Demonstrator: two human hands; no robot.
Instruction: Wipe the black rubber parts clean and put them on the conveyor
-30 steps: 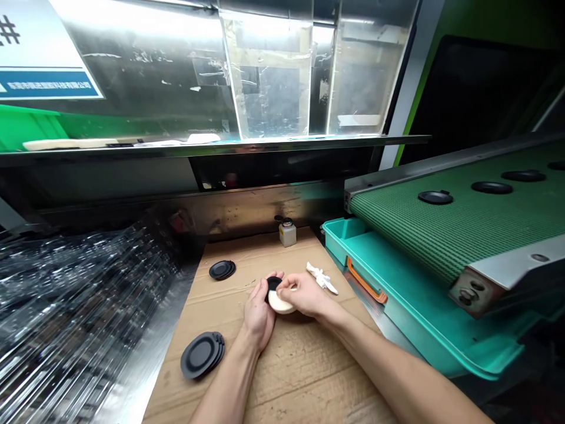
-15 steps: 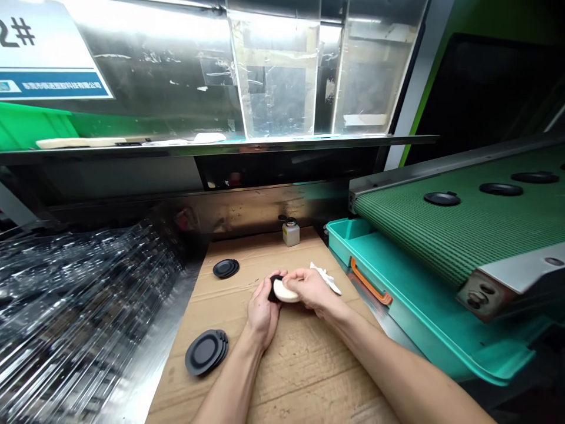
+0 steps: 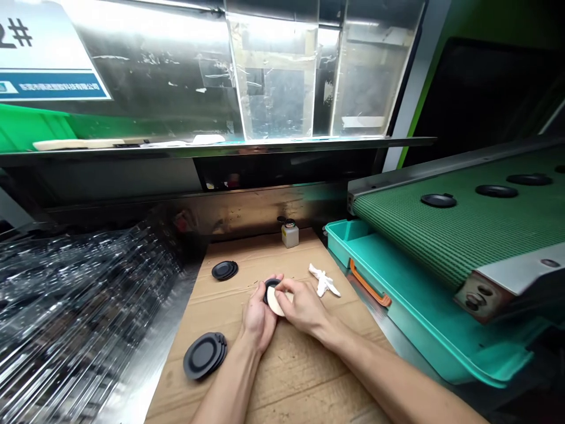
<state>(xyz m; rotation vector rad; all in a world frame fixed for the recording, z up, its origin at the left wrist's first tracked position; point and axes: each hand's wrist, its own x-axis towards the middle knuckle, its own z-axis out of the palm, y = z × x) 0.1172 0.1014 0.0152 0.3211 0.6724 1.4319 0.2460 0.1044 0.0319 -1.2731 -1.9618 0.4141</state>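
Observation:
My left hand (image 3: 259,318) grips a black round disc (image 3: 270,288) by its edge, low over the cardboard. My right hand (image 3: 302,306) holds a cream foam pad (image 3: 276,303) against the disc's face, and the fingers of both hands hide much of the two. Beyond my hands, a white crumpled cloth (image 3: 323,280) lies on the cardboard sheet (image 3: 300,377). A small stack of black discs (image 3: 224,270) rests to the upper left, and a larger stack (image 3: 204,355) sits near my left wrist. A small bottle with a dark cap (image 3: 290,235) stands at the back.
A teal tray with an orange handle (image 3: 388,312) runs along the cardboard's right side. Above it, a green conveyor belt (image 3: 459,235) carries several black discs. A heap of clear plastic sheets (image 3: 75,312) lies left of a metal edge, and a steel wall stands behind.
The cream pad has shifted from lying flat across the disc to a steeper tilt, partly behind my right fingers. The view has moved slightly; the stacks, cloth and bottle stay in place.

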